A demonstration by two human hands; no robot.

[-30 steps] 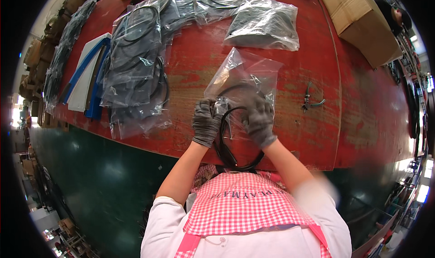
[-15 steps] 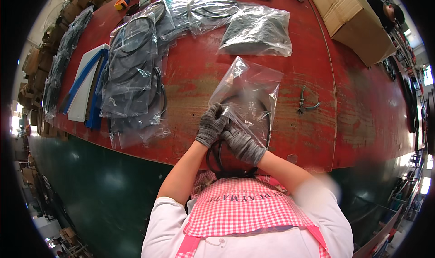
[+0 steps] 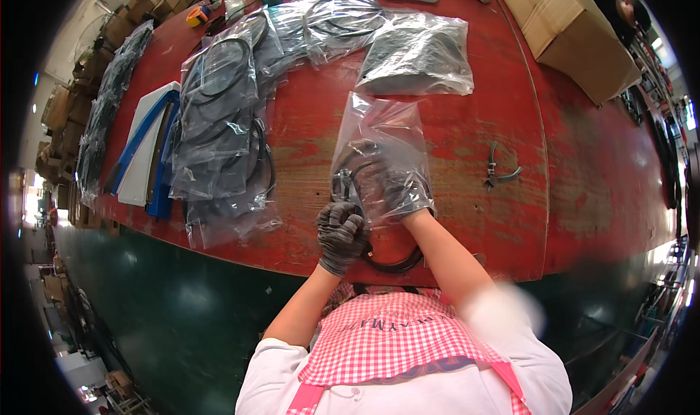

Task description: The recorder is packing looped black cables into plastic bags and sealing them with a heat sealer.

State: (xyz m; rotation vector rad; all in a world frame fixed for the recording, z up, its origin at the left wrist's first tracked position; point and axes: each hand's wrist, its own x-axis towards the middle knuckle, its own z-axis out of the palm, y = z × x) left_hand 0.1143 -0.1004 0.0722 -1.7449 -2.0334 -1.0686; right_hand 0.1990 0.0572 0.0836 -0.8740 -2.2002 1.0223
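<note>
A clear plastic bag (image 3: 394, 123) lies on the table in front of me, with its mouth toward my body. My left hand (image 3: 343, 234), in a grey knit glove, is closed in a fist on the bag's near left edge. Through the film I see my right hand (image 3: 402, 193), also gloved, inside the bag up to the wrist. It is closed around part of a coiled black cable (image 3: 394, 266); glare and film blur its fingertips. Some loops of the cable are within the bag, while others hang out toward my apron.
Bagged black cables (image 3: 219, 134) lie in overlapping rows at left, beside a blue-and-white paper cutter (image 3: 146, 149). A stack of clear bags (image 3: 419, 54) lies beyond my hands. Pliers (image 3: 499, 168) rest at right, and a cardboard box (image 3: 569, 39) stands far right.
My right hand has gone from the bag's mouth into the bag, carrying loops of the cable inward. My left hand has drawn slightly toward me, and the bag has shifted left.
</note>
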